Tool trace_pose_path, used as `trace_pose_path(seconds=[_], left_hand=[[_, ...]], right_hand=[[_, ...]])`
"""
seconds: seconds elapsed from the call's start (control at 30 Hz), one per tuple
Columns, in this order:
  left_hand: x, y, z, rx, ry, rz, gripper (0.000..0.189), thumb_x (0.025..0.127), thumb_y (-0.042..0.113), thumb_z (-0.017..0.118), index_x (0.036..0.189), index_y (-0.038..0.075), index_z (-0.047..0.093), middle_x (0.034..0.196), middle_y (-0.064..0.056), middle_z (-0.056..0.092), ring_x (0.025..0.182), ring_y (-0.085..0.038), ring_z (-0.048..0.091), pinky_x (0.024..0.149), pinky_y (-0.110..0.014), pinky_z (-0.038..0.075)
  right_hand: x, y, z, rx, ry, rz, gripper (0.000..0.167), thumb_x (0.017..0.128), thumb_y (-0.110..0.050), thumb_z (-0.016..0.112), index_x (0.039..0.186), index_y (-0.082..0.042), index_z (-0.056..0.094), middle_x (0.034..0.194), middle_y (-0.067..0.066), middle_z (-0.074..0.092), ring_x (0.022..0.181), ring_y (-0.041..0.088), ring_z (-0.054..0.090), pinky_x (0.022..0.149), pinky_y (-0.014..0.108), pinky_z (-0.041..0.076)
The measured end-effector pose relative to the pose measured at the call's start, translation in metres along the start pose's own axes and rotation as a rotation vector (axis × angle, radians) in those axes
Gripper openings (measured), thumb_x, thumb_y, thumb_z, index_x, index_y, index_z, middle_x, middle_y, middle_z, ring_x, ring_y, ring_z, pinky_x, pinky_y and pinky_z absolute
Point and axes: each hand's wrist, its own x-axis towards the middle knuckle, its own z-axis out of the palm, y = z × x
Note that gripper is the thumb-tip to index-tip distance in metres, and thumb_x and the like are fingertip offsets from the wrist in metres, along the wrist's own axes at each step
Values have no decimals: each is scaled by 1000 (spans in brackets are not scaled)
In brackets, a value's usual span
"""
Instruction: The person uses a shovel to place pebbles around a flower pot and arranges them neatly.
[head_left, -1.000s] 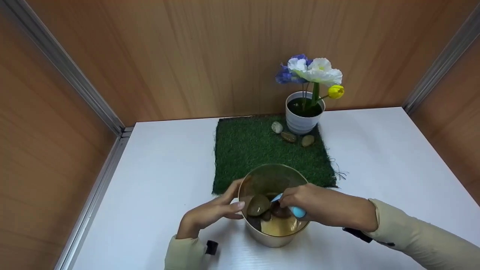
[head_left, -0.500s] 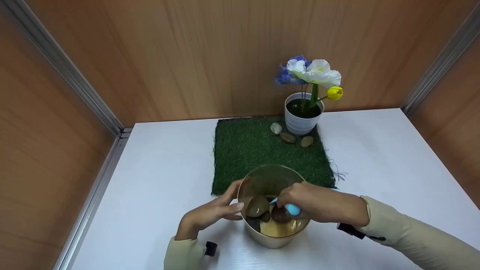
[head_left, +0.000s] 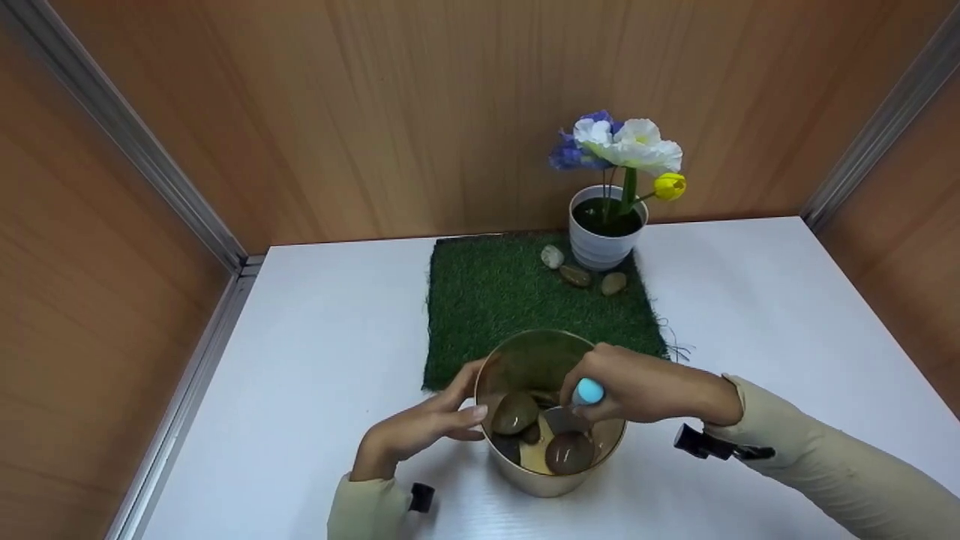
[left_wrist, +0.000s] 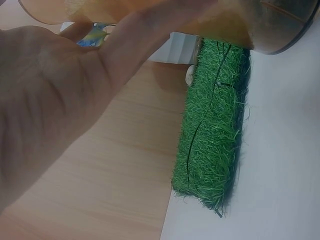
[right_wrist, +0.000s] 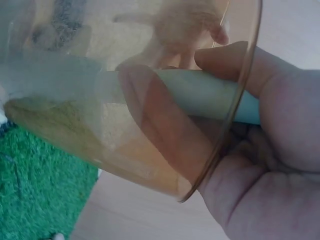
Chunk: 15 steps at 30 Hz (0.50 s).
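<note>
- Bucket: the clear amber bucket [head_left: 546, 486] stands upright on the white counter [head_left: 337, 337], at lower centre of the head view.
- Bucket contents: a large olive-brown stone [head_left: 516, 412] lies at the left; a small stone [head_left: 532, 433] sits just beside it; a smooth reddish-brown stone [head_left: 570, 454] lies at the lower right.
- Tool: the blue-handled tool [head_left: 589, 391] has its grey blade inside the bucket, above the reddish-brown stone in the frame. You cannot tell whether the two touch.
- Right hand: your right hand [head_left: 630, 384] enters over the bucket's right rim, forearm from the lower right; its fingers are curled around the handle.
- Left hand: your left hand [head_left: 431, 420] rests against the bucket's left wall, fingers extended, thumb spread wide from them.
- Flowerpot: the white flowerpot [head_left: 602, 251], right of upper centre, holds white, purple and yellow flowers [head_left: 637, 146]. It stands on the green turf mat [head_left: 487, 292], beside three pebbles [head_left: 575, 276].
</note>
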Motion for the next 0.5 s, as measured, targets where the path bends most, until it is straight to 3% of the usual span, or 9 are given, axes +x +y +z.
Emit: trace_pose_path(seconds=[0.23,0.5], left_hand=[[-2,0,1,1,-4,13,79,111,39,53,171,17,6,176,-20,1,157,-45,24,112,-58,48],[0,0,1,8,-7,-4,79,111,43,53,170,21,6,176,-17,0,158,-44,22,113,-58,47]], right_hand=[[4,1,-2,52,-57,9,17,94,1,72,106,-4,83,101,5,80,89,4,73,77,22,60],[6,1,-5,81,-66,29,16,93,2,73,103,-5,84,98,3,80,87,4,71,77,23,59]])
